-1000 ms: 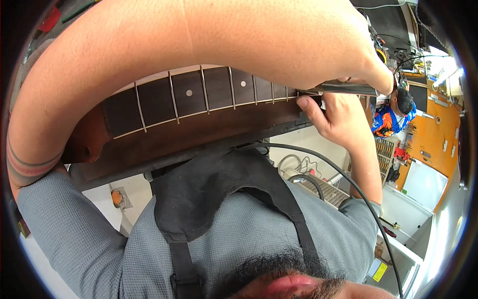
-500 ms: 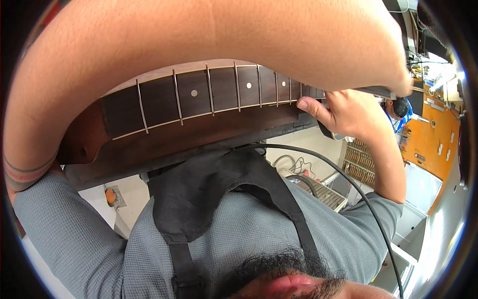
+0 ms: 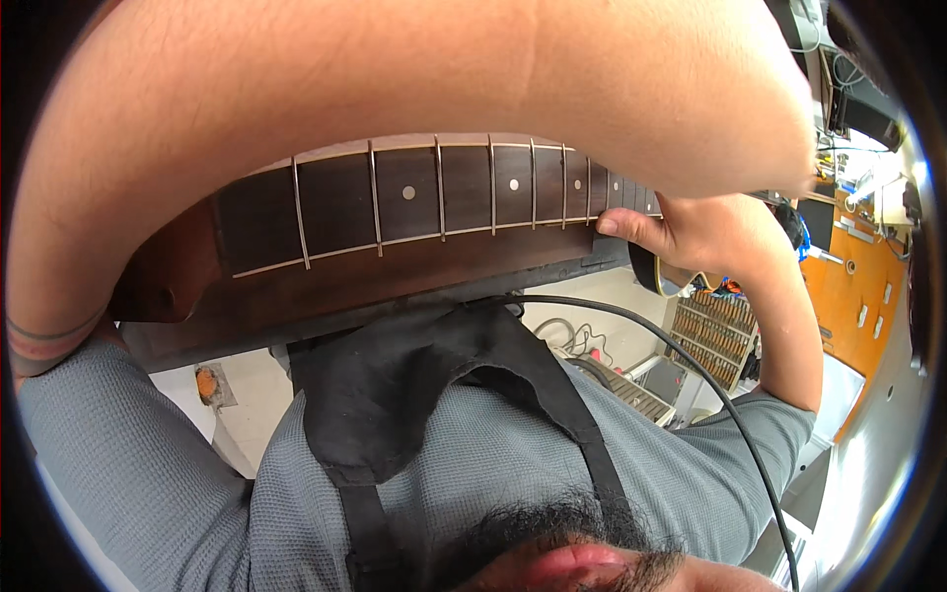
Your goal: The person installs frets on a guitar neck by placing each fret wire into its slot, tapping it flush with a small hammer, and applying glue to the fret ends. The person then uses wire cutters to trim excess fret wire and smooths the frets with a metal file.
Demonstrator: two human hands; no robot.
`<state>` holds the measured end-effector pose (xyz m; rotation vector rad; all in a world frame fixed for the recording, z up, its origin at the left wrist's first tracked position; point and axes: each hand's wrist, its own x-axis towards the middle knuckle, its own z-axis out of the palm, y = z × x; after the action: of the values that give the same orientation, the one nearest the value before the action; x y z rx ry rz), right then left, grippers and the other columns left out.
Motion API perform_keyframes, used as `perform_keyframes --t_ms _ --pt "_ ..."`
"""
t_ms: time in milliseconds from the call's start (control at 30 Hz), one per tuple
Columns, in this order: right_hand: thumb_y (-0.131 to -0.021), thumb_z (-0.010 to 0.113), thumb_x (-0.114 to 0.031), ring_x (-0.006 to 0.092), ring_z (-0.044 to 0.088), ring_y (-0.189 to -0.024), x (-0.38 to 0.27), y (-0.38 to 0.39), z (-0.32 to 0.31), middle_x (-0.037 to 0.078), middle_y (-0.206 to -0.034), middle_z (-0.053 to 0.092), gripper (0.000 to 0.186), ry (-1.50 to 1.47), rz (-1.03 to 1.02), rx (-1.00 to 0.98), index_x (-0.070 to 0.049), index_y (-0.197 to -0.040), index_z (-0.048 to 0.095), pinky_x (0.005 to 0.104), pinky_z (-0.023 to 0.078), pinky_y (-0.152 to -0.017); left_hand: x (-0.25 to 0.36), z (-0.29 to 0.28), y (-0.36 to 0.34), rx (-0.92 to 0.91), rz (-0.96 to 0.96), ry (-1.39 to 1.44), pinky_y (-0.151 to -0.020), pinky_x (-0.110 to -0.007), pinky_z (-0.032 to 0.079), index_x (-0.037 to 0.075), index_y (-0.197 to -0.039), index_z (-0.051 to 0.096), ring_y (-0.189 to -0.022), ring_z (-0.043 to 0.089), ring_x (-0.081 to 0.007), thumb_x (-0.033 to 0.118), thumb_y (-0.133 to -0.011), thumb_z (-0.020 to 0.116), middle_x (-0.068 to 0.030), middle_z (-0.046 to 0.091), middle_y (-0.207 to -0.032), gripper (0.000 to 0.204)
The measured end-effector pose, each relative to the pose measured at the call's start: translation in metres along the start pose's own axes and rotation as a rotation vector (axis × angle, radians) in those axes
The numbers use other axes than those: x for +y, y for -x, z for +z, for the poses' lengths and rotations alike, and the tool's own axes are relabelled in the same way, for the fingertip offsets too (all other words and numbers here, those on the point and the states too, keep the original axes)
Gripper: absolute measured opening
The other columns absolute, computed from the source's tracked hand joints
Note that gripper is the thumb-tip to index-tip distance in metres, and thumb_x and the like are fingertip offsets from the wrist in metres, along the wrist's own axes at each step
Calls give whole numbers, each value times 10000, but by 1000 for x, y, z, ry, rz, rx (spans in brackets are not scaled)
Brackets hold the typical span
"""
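A guitar neck (image 3: 335, 212) lies across in front of me, its dark fretboard set with metal frets and pale dots. The headstock end (image 3: 170, 271) is at the left. My left forearm (image 3: 424, 79) arches over the neck from left to right; its hand cannot be made out at the far right end. My right hand (image 3: 695, 237) grips the neck farther right, thumb laid along the near edge, the other fingers hidden behind the forearm. Below that hand shows a dark curved edge with a cream border (image 3: 673, 286). Under the neck runs a long dark support (image 3: 395, 306).
A black cable (image 3: 681, 360) loops past my right side over the black apron (image 3: 365, 395). Beyond it are a rack of small slotted parts (image 3: 712, 335) and an orange tool board (image 3: 856, 296). A cluttered bench is at the far right.
The neck appears slightly lower and farther right, with more dots showing near my right hand. My left forearm sits a little lower in view. The right hand keeps its hold.
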<state>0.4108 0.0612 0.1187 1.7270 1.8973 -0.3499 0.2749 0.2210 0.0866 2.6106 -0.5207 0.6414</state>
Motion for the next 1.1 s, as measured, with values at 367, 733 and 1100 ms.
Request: perform_keyframes --t_ms 367,733,1100 --pt "-996 737 -596 373 680 -1278 -4 -5 -10 146 -1308 756 596 -76 -4 -60 -88 -1305 774 483 529 -1082 0 -2 4 -13 -36 18 -643 -387 578 -15 -1407 559 -792 769 -310 78 -946 712 -205 756 -890 494" --pt "-958 689 -732 484 677 -1188 6 -7 0 265 -1246 721 867 104 -50 77 -27 -1456 603 554 542 -1013 3 -10 9 -38 -67 15 -668 -375 581 -17 -1441 548 -835 773 -308 79 -965 702 -213 762 -936 510" --pt "-945 730 -688 519 563 -1381 2 -11 -8 360 -1406 619 943 60 -130 82 113 -1419 577 562 460 -1161 -6 -11 7 -42 -122 -7 -693 -362 584 -18 -1476 536 -878 777 -305 80 -983 691 -221 769 -982 526"
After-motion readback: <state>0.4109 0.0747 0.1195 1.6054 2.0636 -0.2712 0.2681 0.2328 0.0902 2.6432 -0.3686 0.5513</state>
